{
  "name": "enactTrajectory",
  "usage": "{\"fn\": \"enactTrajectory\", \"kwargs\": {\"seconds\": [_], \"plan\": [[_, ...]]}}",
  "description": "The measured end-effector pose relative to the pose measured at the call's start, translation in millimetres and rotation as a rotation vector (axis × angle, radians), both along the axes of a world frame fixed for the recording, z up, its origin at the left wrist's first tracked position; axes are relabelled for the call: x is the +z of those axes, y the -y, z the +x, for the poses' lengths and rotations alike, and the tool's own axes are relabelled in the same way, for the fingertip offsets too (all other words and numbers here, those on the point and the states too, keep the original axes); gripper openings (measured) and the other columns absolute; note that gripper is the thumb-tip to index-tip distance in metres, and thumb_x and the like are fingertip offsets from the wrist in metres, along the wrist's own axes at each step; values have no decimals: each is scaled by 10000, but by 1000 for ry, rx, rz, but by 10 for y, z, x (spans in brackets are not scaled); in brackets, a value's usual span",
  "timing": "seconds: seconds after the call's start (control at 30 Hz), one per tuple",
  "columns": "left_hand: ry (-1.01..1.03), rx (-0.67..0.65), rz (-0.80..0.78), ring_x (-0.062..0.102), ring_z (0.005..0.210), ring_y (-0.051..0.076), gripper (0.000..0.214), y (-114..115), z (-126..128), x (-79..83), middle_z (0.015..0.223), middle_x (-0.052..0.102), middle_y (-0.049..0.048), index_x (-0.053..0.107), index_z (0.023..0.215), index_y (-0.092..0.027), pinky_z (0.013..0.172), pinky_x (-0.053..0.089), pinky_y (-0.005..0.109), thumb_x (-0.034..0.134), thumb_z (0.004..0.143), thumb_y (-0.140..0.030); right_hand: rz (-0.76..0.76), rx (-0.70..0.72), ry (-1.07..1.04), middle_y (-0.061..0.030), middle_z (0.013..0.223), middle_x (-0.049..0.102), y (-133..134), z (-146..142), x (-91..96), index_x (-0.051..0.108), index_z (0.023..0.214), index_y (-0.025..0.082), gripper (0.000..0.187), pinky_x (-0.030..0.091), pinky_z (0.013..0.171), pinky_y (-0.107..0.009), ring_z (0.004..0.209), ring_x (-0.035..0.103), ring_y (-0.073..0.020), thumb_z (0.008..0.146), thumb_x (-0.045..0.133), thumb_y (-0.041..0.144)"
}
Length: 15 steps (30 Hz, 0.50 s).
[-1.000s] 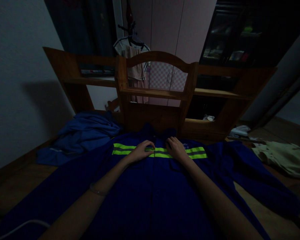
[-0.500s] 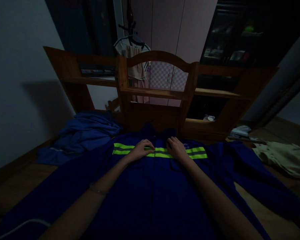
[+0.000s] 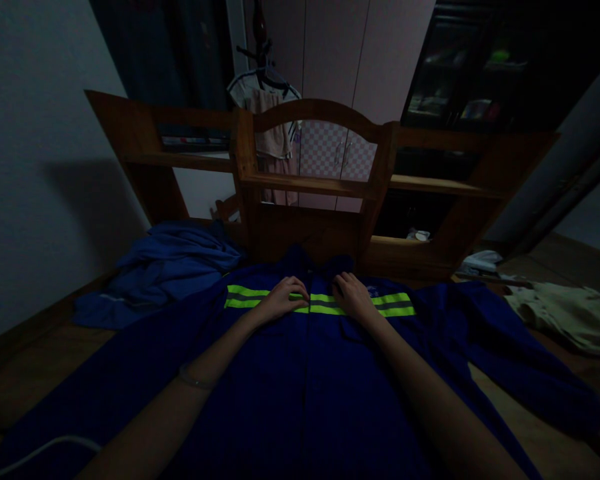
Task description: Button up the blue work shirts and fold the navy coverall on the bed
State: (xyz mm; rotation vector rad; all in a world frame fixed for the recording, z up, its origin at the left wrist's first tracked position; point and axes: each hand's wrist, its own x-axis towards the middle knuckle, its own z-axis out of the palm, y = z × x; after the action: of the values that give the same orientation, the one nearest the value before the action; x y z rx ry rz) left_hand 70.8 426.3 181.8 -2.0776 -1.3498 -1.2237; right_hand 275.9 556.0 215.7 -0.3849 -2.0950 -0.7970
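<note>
Work jacket [image 3: 305, 393], dark blue, with a yellow-green reflective band [image 3: 397, 304] across the chest; it lies spread flat, front up, under both hands, collar on the far side of them and sleeves stretched out to either side on a wooden surface [image 3: 550, 443].

Left hand [image 3: 279, 301]: palm down on the chest band, just left of the front closure, fingers bent with the tips at the centre line. The dim light does not show whether cloth is pinched. A thin bracelet [image 3: 195, 381] sits on the wrist behind it.

Right hand [image 3: 353, 298]: palm down on the band just right of the closure, near the left hand but apart from it, fingers curled toward the collar. Whether it grasps cloth cannot be told.

Other items:
- Crumpled blue garment [image 3: 175, 263], beyond and to the left of the left hand, beside the jacket's shoulder.
- Wooden shelf unit [image 3: 310, 187], upright just beyond the collar.
- Pale garments on a hanger [image 3: 270, 130], behind the shelf unit.
- Pale green cloth [image 3: 565, 310], well to the right of the right hand.
- White cable [image 3: 35, 455], near the left elbow.
</note>
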Motion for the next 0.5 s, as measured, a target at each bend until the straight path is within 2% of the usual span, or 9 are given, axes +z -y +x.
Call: {"fn": "enactTrajectory", "kwargs": {"seconds": [0.1, 0.17, 0.23, 0.3, 0.4, 0.5], "plan": [[-39, 5, 29, 539, 999, 200, 152, 16, 19, -5, 1004, 597, 47, 706, 821, -227, 939, 407, 343, 643, 794, -364, -9, 9, -5, -73, 915, 561, 4, 1, 8, 548, 921, 186, 91, 365, 792, -285, 903, 490, -202, 912, 458, 198], [-42, 21, 61, 535, 1020, 200, 161, 62, 74, 4, 1030, 583, 53, 694, 880, -228, 951, 406, 345, 578, 846, -334, -17, 15, -16, -75, 913, 562, 9, -1, 5, 548, 912, 186, 94, 365, 795, -286, 901, 493, -201, 912, 454, 197], [-16, 32, 89, 517, 1089, 195, 252, 131, 163, 25, 1120, 558, 58, 644, 1068, -241, 991, 390, 343, 457, 913, -308, -25, 24, -30, -75, 906, 565, 15, -6, -11, 550, 899, 187, 96, 369, 792, -284, 896, 499, -199, 909, 455, 193], [14, 23, 93, 457, 1206, 183, 365, 200, 261, 49, 1279, 495, 52, 506, 1283, -264, 1055, 341, 335, 357, 953, -310, -33, 40, -47, -70, 889, 573, 27, -11, -28, 556, 884, 189, 81, 374, 788, -278, 889, 511, -196, 897, 477, 194], [-31, -2, 34, 319, 1343, 186, 475, 236, 342, 50, 1472, 330, 19, 341, 1408, -302, 1123, 251, 347, 378, 945, -404, -47, 68, -115, -63, 842, 586, 97, 7, 13, 565, 854, 187, 73, 392, 758, -272, 844, 538, -190, 882, 499, 200], [-125, 29, -75, 281, 1370, 231, 528, 154, 276, -2, 1494, 314, 21, 399, 1376, -325, 1134, 203, 419, 471, 885, -504, -54, 86, -278, -90, 900, 601, 347, 127, 219, 559, 937, 162, 164, 416, 744, -285, 844, 564, -191, 932, 399, 197]]}}
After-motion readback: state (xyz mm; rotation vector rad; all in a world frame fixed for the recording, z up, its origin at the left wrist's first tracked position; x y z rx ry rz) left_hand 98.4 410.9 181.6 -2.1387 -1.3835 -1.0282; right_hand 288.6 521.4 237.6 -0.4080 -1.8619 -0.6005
